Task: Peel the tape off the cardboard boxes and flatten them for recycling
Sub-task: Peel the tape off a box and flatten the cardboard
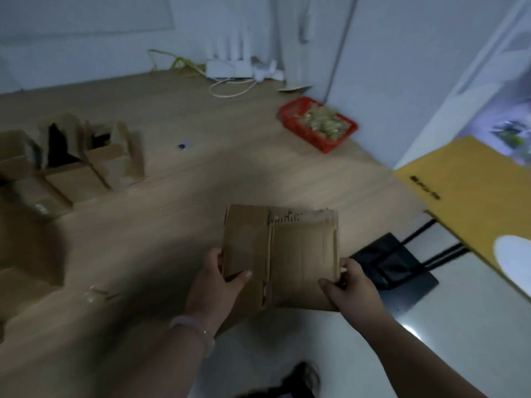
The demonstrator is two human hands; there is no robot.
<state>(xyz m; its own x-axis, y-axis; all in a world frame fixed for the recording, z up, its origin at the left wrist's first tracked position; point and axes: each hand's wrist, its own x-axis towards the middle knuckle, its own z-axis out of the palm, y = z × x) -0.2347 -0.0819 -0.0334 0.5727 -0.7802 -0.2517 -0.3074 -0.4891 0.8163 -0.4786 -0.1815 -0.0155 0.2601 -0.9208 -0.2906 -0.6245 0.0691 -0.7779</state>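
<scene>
I see a single view, from a camera worn on the person's head. It looks forward and down across the desk [201, 124] from its near edge, so close that the cardboard box [280, 254] over that edge sits large in the lower middle. Past the desk's far edge stands the wall [86, 38]; right of the desk the floor [474, 326] shows.

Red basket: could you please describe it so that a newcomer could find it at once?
Take the wooden table and follow its right edge toward the wall. The red basket sits there, holding pale shiny wads. It alone is red; the boxes at left are brown.
</scene>
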